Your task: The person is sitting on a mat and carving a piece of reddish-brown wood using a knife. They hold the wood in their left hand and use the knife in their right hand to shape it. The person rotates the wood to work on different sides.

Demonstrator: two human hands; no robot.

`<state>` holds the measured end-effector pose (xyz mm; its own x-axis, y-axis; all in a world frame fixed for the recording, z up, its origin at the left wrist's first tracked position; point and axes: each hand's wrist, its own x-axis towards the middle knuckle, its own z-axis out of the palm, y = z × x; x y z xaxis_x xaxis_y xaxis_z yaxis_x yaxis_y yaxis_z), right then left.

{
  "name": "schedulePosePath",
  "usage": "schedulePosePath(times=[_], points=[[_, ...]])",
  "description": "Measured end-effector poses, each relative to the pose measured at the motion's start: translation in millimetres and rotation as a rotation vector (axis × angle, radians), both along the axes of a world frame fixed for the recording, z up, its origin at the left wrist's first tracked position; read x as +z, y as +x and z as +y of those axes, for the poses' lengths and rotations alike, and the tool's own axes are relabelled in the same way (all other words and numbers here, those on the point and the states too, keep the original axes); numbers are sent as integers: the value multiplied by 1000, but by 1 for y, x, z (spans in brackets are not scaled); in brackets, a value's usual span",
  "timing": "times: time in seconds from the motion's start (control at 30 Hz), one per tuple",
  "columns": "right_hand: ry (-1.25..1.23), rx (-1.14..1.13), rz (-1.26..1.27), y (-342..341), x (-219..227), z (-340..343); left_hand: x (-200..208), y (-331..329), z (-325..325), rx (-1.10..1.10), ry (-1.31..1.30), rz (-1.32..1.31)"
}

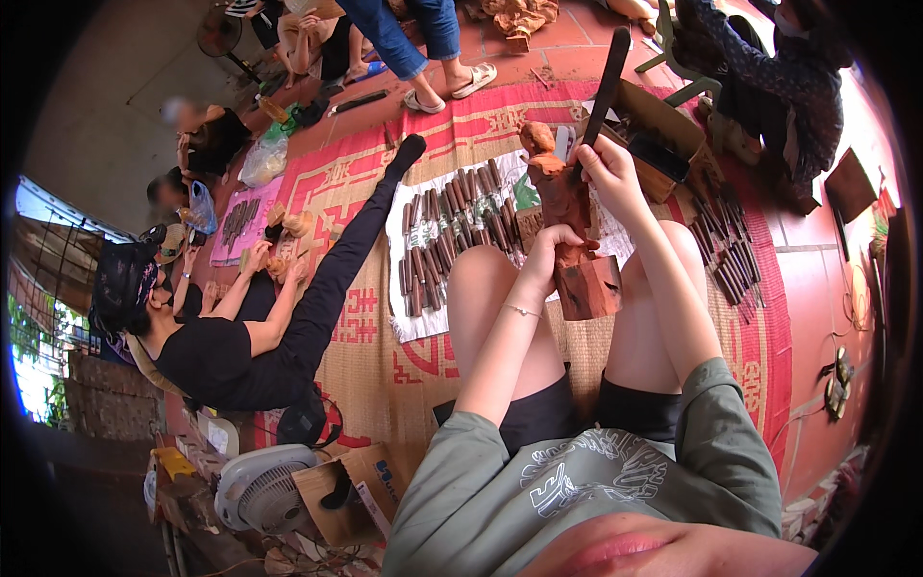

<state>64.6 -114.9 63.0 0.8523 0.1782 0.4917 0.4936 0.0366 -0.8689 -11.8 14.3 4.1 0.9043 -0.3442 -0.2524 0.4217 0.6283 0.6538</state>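
Between my raised knees stands a carved reddish-brown wooden figure (561, 197) on a block-like base. My left hand (550, 252) is closed around its lower part, just above the base. My right hand (612, 175) is closed on a long, dark, bar-shaped tool (608, 85), which slants up and away beside the figure's upper part. The tool's lower end is hidden behind the hand and the figure, so its exact kind does not show. Beyond my left knee, several carving tools (452, 226) with brown handles lie in rows on a white cloth (409, 325).
More carving tools (728, 252) lie right of my right knee, near a cardboard box (661, 115). A co-worker in black (221, 346) sits at left, one leg stretched across the patterned mat (361, 288). A fan (274, 489) lies at lower left. Someone stands at the far side.
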Motion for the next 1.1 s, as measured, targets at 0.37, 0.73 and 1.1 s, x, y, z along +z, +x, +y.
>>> schedulePosePath(times=[0.37,0.73,1.1], points=[[93,-2,11,0,4,-4,1,-1,-3,-45,46,4],[49,46,45,-9,11,-1,2,4,1,117,102,13],[-45,64,62,2,-3,-3,-3,3,-5,108,-28,-40]])
